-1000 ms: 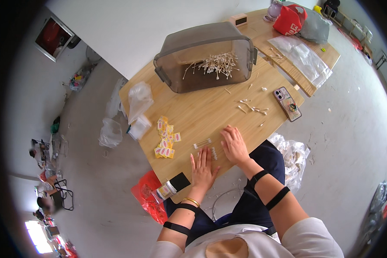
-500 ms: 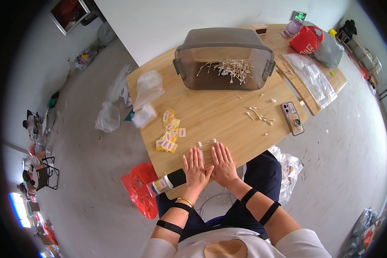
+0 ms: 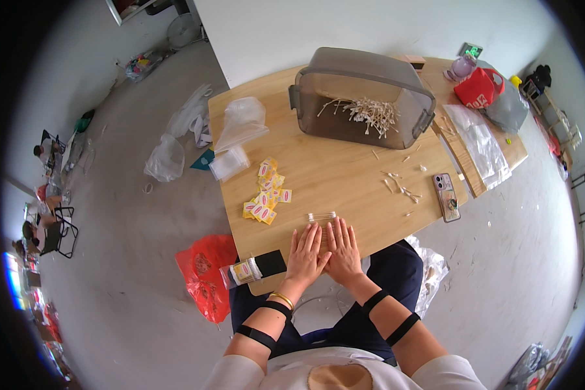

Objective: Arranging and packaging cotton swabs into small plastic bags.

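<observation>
Wooden table | swab bundle lies left-right | fingertips touching

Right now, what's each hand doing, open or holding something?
Left hand: open, flat on the wooden table, holding nothing.
Right hand: open, flat beside it, fingertips near a small clear packet, holding nothing.

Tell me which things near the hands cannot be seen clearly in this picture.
- Head view: the small clear packet beyond the fingertips is too small to show its contents.
- The table surface under the left hand and right hand is covered by both flat palms.
- The swabs in the grey bin are too small to count.
</observation>
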Motion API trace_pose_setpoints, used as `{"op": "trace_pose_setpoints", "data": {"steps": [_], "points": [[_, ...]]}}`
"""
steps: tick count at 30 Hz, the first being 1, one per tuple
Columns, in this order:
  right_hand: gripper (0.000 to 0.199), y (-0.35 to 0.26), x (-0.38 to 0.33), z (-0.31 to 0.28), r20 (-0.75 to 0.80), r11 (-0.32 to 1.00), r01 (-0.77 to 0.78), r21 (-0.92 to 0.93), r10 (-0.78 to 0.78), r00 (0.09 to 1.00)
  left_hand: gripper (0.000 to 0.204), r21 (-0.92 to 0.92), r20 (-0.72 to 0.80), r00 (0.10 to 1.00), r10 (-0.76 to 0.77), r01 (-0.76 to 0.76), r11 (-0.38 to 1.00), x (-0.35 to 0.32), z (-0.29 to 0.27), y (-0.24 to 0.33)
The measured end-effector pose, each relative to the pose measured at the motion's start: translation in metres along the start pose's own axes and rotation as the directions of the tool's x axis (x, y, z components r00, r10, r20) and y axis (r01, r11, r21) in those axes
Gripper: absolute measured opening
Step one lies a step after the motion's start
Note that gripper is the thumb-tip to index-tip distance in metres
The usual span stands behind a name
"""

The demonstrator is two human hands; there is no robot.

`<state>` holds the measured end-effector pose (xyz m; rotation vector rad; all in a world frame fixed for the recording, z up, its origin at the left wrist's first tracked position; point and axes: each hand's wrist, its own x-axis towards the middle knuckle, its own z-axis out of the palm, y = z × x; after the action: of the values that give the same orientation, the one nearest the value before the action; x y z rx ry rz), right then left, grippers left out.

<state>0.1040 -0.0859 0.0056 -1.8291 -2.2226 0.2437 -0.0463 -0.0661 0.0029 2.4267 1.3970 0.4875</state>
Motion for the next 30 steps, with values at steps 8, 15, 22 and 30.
{"op": "trace_pose_setpoints", "data": {"steps": [8,15,22,30], "points": [[0.093,-0.007,0.001,0.003,0.006,0.999,0.009,-0.033,-0.009,1.000,0.069,-0.138,-0.108,0.988,-0.110,0.095,0.986,-0.017,-0.019,-0.009],[0.095,-0.020,-0.009,0.006,-0.012,0.998,0.058,-0.039,-0.059,0.998,0.059,-0.129,-0.407,0.728,-0.552,0.553,0.824,-0.099,-0.074,-0.084],[0.098,-0.103,-0.006,0.026,0.106,0.978,0.211,0.002,-0.210,0.972,0.055,-0.537,-0.205,0.499,-0.842,0.662,0.523,-0.119,-0.058,-0.123],[0.096,-0.117,-0.004,0.029,0.100,0.970,0.240,0.044,-0.243,0.965,0.065,-0.661,-0.069,0.364,-0.929,0.680,0.316,-0.117,-0.021,-0.148]]}}
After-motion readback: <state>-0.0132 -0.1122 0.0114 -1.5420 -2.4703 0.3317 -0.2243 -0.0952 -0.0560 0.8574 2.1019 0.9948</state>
